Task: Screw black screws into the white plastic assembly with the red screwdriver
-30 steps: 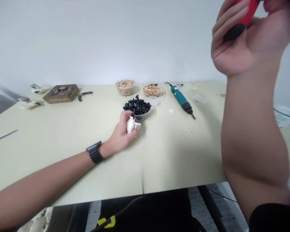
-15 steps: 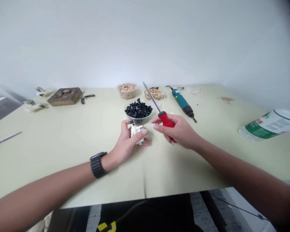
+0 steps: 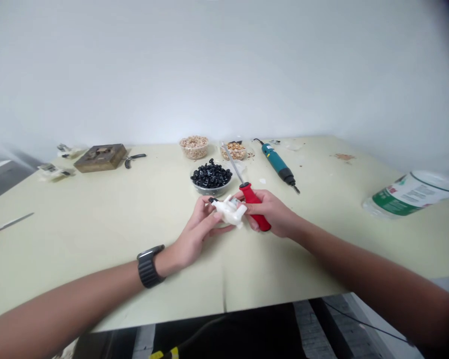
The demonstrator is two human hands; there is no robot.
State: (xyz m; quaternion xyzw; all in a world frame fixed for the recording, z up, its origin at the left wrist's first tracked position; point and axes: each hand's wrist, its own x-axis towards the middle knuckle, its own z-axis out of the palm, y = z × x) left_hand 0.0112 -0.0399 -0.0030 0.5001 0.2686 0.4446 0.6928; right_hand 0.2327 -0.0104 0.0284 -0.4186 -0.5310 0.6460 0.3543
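Between finger and thumb, my left hand (image 3: 194, 237) grips a white plastic part (image 3: 230, 211) with a small black piece at its upper left end. My right hand (image 3: 275, 214) is closed around the red handle of a screwdriver (image 3: 255, 207), whose metal shaft slants up and to the left. Its fingertips also meet the right side of the white part. Just beyond both hands stands a clear bowl of small black pieces (image 3: 211, 175). Some fingers of each hand are hidden behind the white part and the handle.
Behind are a tub of light small pieces (image 3: 193, 147) and one of golden pieces (image 3: 234, 150). A teal power screwdriver (image 3: 279, 163) lies right of them. Far left are a worn block (image 3: 101, 158), pliers (image 3: 134, 159) and scissors (image 3: 9, 227). A white-green container (image 3: 415, 194) lies at right.
My hands have come together; the right fingers now touch the white part, which has turned and shifted right. The screwdriver stays in my right hand. The view has tilted slightly.
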